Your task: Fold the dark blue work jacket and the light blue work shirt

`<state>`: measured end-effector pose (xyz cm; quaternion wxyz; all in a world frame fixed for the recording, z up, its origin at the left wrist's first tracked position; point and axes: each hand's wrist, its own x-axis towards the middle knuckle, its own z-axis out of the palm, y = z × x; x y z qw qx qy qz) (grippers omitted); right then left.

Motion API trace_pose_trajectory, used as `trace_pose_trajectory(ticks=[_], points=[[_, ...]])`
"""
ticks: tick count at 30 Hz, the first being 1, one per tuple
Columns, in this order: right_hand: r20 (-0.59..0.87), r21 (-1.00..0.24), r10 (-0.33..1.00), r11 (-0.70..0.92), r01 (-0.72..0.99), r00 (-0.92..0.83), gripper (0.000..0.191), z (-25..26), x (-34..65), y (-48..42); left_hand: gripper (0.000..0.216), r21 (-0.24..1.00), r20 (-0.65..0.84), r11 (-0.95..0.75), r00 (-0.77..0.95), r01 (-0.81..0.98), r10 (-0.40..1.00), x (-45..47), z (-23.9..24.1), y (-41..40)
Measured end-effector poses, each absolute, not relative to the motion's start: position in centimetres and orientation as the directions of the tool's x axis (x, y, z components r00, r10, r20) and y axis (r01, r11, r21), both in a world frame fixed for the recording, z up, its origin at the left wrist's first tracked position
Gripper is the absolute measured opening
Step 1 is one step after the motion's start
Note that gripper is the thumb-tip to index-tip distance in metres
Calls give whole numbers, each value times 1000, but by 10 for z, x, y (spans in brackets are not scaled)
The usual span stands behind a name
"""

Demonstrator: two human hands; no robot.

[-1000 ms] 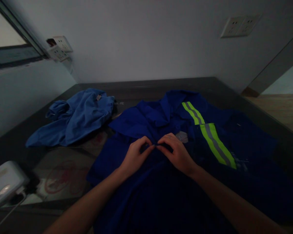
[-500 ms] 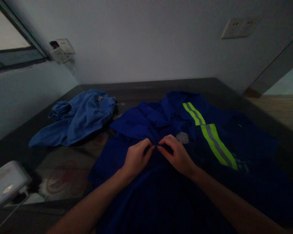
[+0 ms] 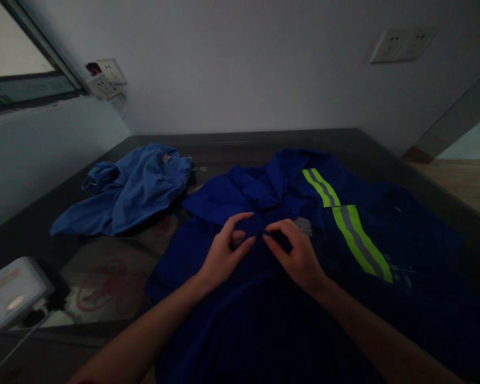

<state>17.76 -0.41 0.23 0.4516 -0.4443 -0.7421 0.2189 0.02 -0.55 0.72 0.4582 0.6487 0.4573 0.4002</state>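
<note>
A dark blue work jacket (image 3: 224, 197) with yellow-green and grey reflective strips (image 3: 358, 234) lies spread out in front of me, its collar toward the wall. Over the middle of its front, my left hand (image 3: 228, 246) has thumb and forefinger parted, with the fingertips close to the cloth. Just to its right, my right hand (image 3: 296, 253) is closed in a pinch at the jacket's front edge; the small bit of cloth between those fingertips is hard to see in the dim light. A grey patch (image 3: 304, 226) on the jacket is partly covered by my right hand.
A crumpled lighter blue garment (image 3: 140, 192) lies at the left on the dark table (image 3: 240, 141). A white device with a cable (image 3: 18, 293) sits at the near left. Wall sockets (image 3: 404, 44) are on the wall behind, with more sockets (image 3: 106, 77) in the left corner.
My left thumb and forefinger have come apart from their pinch on the jacket front. My right hand stays pinched in nearly the same place. The view has shifted slightly.
</note>
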Motion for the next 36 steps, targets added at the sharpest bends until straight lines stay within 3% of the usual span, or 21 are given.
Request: trace_pose_trajectory(ticks=[7,15,25,31,36], points=[[534,-685,811,581,441,-239,5,6,177,-7,30,997,-80,75,336,28,939,2,11,-2],[599,-616,748,658,433,-285,7,4,178,-9,17,985,71,-116,314,129,947,0,1,1],[558,-649,789,607,458,-255,6,8,181,-9,32,990,41,-65,188,123,981,-6,9,3],[502,-535,690,722,439,-522,9,5,182,-7,34,996,72,-67,85,-61,994,-9,1,11],[293,-458,650,739,494,-701,23,2,181,-5,35,985,170,-170,3,16,985,-9,2,10]])
